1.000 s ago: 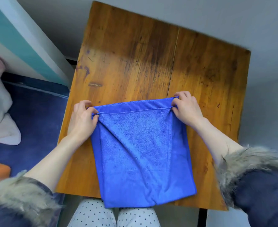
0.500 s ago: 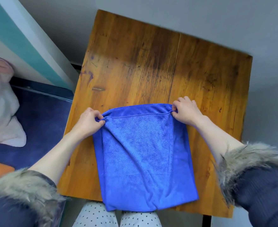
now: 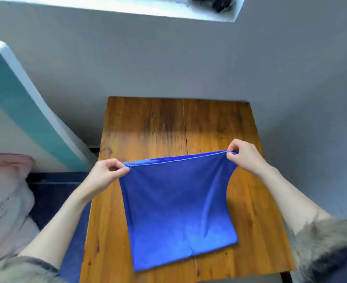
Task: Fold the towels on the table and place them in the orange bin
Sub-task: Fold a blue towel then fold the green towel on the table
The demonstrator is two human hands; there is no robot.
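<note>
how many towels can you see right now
1: a blue towel over the wooden table, its far corners pinched by the left hand and right hand. Others may lie out of view.

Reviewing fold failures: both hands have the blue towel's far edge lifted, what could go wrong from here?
1. The left hand and right hand only pinch the corners of the blue towel; one could slip, collapsing the fold.
2. The near edge lies close to the table front; pulling might drag it off.
</note>
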